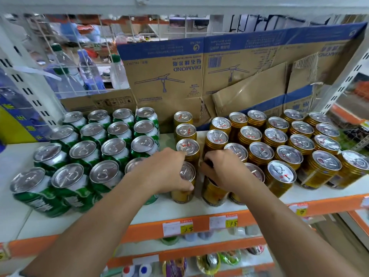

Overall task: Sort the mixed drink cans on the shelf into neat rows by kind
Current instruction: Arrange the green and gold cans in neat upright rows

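Both hands on front shelf (111, 218) edge: left hand (167, 170) curled round a gold can (184, 183), right hand (221, 169) clamped over next gold can (213, 193), green cans (85, 154) rowed left, gold rows (289, 144) right.

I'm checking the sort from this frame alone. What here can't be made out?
- Head view: front gold can top, covered by the right hand.
- Front green can, mostly behind the left hand.
- Price tags: print blurred.
- Lower-shelf goods: cut off by the shelf edge.
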{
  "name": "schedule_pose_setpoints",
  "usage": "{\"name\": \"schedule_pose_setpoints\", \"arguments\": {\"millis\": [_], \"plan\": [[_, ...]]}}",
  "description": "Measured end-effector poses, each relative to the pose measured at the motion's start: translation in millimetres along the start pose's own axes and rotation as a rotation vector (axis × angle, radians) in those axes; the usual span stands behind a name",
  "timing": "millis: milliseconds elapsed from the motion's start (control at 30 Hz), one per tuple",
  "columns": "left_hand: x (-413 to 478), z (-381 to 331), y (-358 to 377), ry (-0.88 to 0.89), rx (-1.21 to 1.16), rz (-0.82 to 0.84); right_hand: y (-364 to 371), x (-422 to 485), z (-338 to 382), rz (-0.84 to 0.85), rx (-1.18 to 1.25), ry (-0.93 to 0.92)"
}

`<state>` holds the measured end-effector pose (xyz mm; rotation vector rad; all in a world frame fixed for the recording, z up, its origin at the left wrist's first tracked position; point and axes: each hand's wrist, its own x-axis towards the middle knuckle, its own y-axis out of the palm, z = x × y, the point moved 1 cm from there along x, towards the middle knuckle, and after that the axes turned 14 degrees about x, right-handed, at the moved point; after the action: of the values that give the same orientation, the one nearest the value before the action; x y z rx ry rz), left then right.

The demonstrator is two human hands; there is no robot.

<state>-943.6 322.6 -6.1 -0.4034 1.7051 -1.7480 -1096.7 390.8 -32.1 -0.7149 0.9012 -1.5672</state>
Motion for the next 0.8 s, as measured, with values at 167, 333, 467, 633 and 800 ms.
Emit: {"name": "schedule_pose_setpoints", "arguments": {"millis": [167, 333, 467, 633, 800], "plan": [[-2, 0, -2, 0.008, -0.114, -0.012, 0, -1, -1, -0.016, 0.015, -0.011], [-4, -3, 4, -0.016, -0.213, -0.072, 1, -4, -1, -0.063, 0.044, -0.028], [-4, -9, 4, -0.044, -0.279, -0.11, -7, -9, -3, -0.043, 0.09, -0.063], [-4, -16, 2, -0.075, -0.344, -0.135, -28, -21, -10, 0.101, 0.092, -0.083], [-5, -17, 5, -0.095, -0.385, -0.166, -28, -25, -14, 0.097, 0.065, -0.126]]}}
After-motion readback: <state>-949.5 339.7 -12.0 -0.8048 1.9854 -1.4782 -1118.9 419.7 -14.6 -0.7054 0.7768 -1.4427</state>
